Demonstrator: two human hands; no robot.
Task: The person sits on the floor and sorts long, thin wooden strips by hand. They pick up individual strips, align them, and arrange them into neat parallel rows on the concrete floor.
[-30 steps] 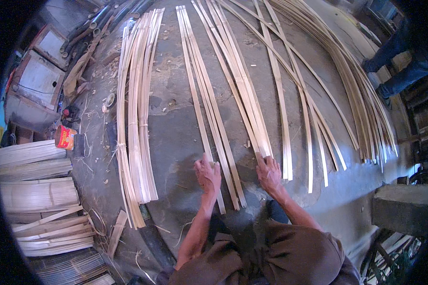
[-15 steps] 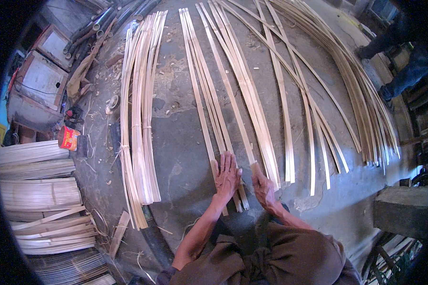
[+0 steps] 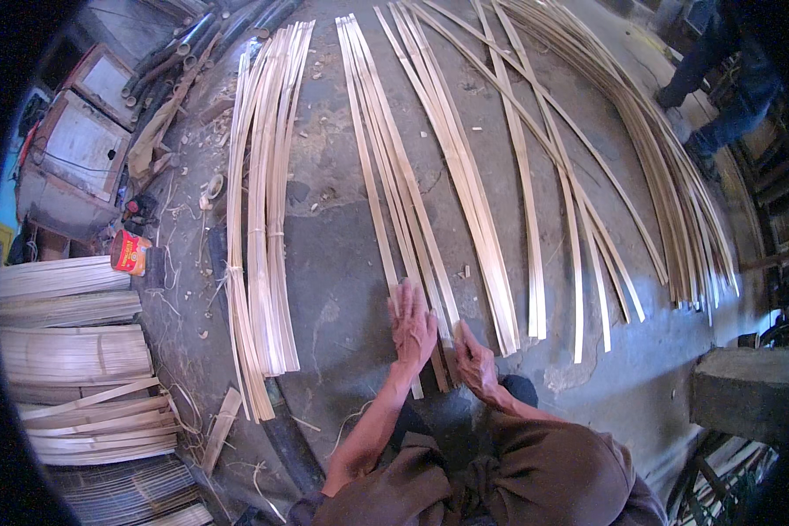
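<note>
The right hand (image 3: 475, 361) has a narrow grip on the near end of a wood strip (image 3: 445, 294). The left hand (image 3: 412, 326) is spread over the middle bunch (image 3: 402, 237) on the floor (image 3: 333, 263). The strip has just moved left, so the bunch has one more. The hands hide some near ends.

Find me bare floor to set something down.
Bare floor lies between the near halves of the tied bundle and middle strips, and between the near ends of the crossed strips and the grey block. It's crowded around the left hand and right hand at the middle strips, and, far left, by the slat stacks and red can.
</note>
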